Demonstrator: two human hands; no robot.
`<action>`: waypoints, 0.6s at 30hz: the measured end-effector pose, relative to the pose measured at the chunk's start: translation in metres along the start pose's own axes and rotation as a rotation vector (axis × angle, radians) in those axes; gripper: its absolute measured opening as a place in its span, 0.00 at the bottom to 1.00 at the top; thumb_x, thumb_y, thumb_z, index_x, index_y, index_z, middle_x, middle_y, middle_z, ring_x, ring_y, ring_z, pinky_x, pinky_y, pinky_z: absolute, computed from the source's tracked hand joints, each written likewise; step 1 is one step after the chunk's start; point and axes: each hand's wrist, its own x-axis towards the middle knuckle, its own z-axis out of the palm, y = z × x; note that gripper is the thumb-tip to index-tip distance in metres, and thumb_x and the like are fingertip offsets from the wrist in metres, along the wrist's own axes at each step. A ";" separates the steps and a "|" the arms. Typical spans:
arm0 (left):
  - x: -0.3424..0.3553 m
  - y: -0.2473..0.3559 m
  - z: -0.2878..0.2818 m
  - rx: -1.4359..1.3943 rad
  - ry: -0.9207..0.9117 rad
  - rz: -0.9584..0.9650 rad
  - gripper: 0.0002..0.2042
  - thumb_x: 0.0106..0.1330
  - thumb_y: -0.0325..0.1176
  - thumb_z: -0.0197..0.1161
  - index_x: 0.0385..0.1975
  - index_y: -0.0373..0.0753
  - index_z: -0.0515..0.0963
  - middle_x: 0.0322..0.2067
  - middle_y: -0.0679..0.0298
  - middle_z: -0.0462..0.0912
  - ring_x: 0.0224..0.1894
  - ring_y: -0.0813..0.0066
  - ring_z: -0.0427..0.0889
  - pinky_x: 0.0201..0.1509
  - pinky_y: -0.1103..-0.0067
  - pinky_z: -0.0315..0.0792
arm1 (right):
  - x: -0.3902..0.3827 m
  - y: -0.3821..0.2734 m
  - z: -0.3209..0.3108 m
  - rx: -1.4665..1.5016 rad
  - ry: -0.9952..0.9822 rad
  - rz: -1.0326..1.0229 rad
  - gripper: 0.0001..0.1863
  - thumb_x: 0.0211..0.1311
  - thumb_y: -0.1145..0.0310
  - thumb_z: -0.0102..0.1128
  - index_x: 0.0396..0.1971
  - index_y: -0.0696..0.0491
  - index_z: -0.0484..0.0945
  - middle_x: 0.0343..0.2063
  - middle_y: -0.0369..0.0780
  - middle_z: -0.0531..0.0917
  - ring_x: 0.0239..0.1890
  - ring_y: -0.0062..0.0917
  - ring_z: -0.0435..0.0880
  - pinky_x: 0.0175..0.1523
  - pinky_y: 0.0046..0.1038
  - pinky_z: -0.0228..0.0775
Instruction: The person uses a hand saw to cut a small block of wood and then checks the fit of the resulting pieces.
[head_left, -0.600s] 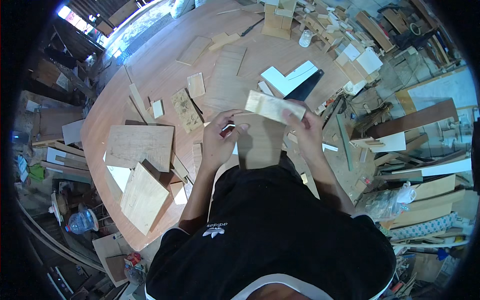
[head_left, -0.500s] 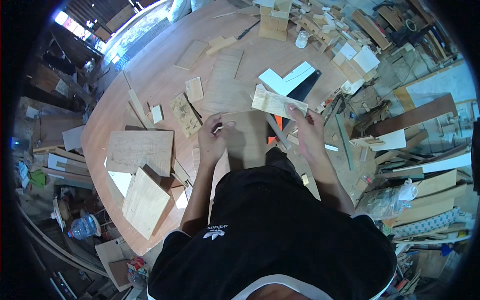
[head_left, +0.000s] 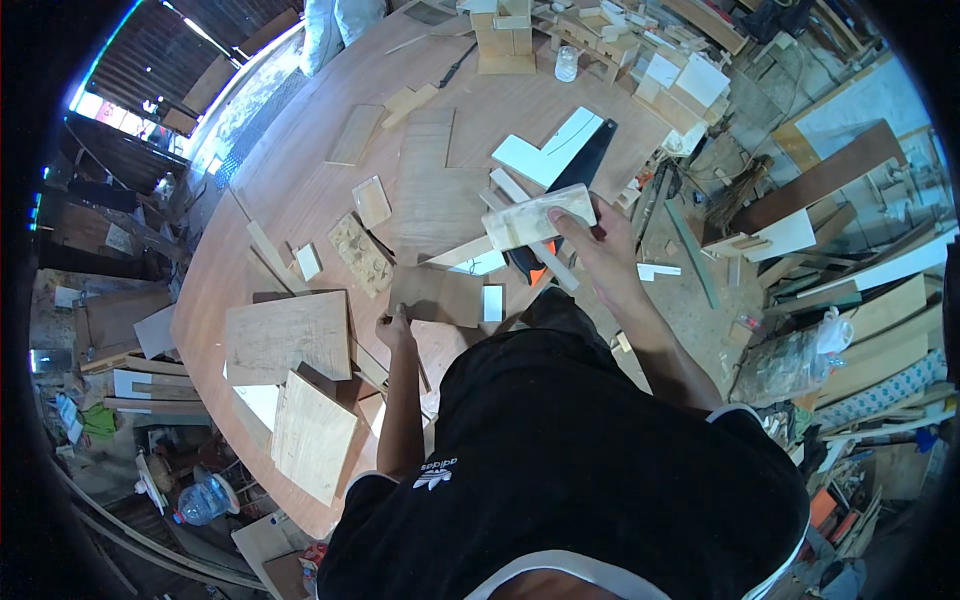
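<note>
My right hand (head_left: pixel 597 240) is closed around a pale wooden block (head_left: pixel 530 222), thumb on its upper face, held above the table's near right part. A thin brown board (head_left: pixel 437 297) is gripped at its left end by my left hand (head_left: pixel 397 328), close in front of my body. Beside that board lies a small white rectangular piece (head_left: pixel 493 303). Under and around the block are light wooden strips (head_left: pixel 512 185), partly covered. Behind it rests a white L-shaped piece (head_left: pixel 550 150) against a long dark flat thing (head_left: pixel 590 152); an orange part (head_left: pixel 537 275) shows below.
Large boards (head_left: pixel 290 330) overlap at the left of the brown table (head_left: pixel 300 215). A rough-faced wood piece (head_left: pixel 360 253) lies mid-table. At the back stand a wooden box-like assembly (head_left: pixel 503 45) and a clear jar (head_left: pixel 567 65). Stacked timber (head_left: pixel 870 370) fills the right side.
My left hand has taken hold of the brown board and drawn it left, uncovering strips and white pieces. The block in my right hand has turned. The whole view has shifted slightly.
</note>
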 end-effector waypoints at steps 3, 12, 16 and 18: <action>0.010 -0.012 -0.014 0.137 0.009 -0.118 0.14 0.52 0.22 0.64 0.38 0.29 0.70 0.32 0.57 0.78 0.29 0.71 0.80 0.30 0.79 0.76 | 0.000 -0.001 0.001 0.033 -0.037 0.037 0.14 0.57 0.69 0.62 0.40 0.61 0.75 0.30 0.37 0.81 0.30 0.14 0.77 0.35 0.16 0.70; -0.038 0.034 0.027 0.490 -0.292 0.178 0.19 0.56 0.32 0.62 0.45 0.29 0.71 0.40 0.54 0.77 0.42 0.67 0.77 0.46 0.75 0.70 | 0.002 0.012 0.002 -0.213 -0.216 0.079 0.14 0.56 0.64 0.63 0.29 0.63 0.80 0.22 0.35 0.80 0.24 0.12 0.74 0.28 0.17 0.65; -0.143 0.168 0.103 0.287 -0.764 0.402 0.23 0.53 0.31 0.65 0.50 0.34 0.70 0.50 0.56 0.72 0.50 0.65 0.73 0.52 0.73 0.69 | 0.003 0.012 -0.001 -0.285 -0.270 0.235 0.15 0.58 0.63 0.61 0.35 0.62 0.80 0.25 0.34 0.80 0.27 0.11 0.74 0.32 0.16 0.65; -0.173 0.206 0.118 0.420 -0.818 0.943 0.22 0.51 0.29 0.66 0.49 0.39 0.73 0.51 0.56 0.71 0.51 0.61 0.72 0.56 0.68 0.64 | 0.003 0.013 0.000 -0.240 -0.261 0.277 0.16 0.58 0.62 0.61 0.35 0.63 0.80 0.24 0.33 0.80 0.27 0.11 0.73 0.32 0.17 0.65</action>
